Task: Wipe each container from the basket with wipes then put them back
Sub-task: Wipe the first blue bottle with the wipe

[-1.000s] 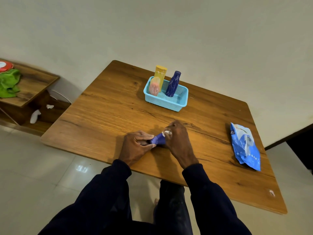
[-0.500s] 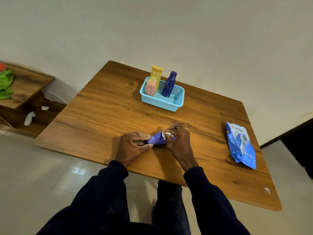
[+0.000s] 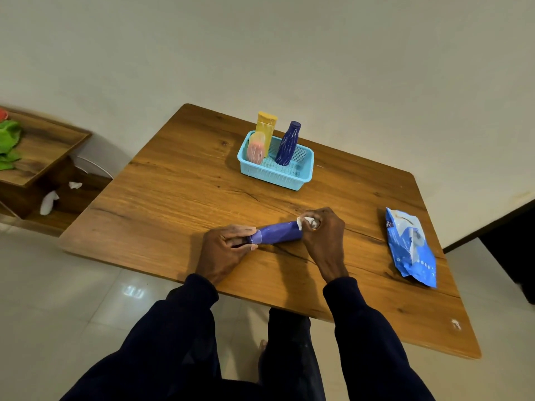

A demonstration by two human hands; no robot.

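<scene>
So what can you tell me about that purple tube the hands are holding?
The purple plastic-looking tube lies on its side just above or on the brown wooden table, running left to right. A paler band rings it near the left end. The left hand grips that end; the right hand holds a crumpled white wipe against the other end.

We count 4 containers: 1 purple tube (image 3: 279,233) btwn our left hand (image 3: 223,250) and right hand (image 3: 324,233), 3 more beyond them in 1 basket (image 3: 278,176): yellow bottle (image 3: 266,128), pink bottle (image 3: 255,149), dk-blue bottle (image 3: 288,143). 1 wipe (image 3: 304,222) in right-hand fingers, 1 wipes pack (image 3: 411,247) further right. 2 white scraps (image 3: 49,202) far left.
</scene>
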